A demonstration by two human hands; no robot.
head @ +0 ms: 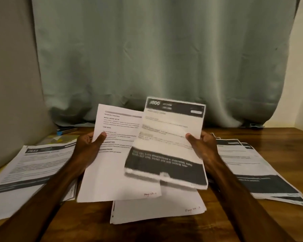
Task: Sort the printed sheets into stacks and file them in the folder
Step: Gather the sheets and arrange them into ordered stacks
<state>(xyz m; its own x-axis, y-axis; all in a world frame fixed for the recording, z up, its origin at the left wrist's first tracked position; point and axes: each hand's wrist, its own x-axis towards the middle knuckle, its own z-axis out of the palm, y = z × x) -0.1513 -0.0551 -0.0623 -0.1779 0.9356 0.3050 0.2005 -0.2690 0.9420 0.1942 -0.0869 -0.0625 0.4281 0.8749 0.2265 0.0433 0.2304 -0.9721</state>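
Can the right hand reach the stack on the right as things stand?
Probably yes: the right stack lies open just beside the right hand, though that hand holds a banded sheet.

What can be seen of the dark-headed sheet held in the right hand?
The dark-headed sheet is white paper with a black band across the top reading "800" and a wider black band with white text near the bottom. Motion blur leaves the small print unreadable. It is held tilted above the table, its right edge pinched by the right hand, and it overlaps the plainer sheet held by the left hand.
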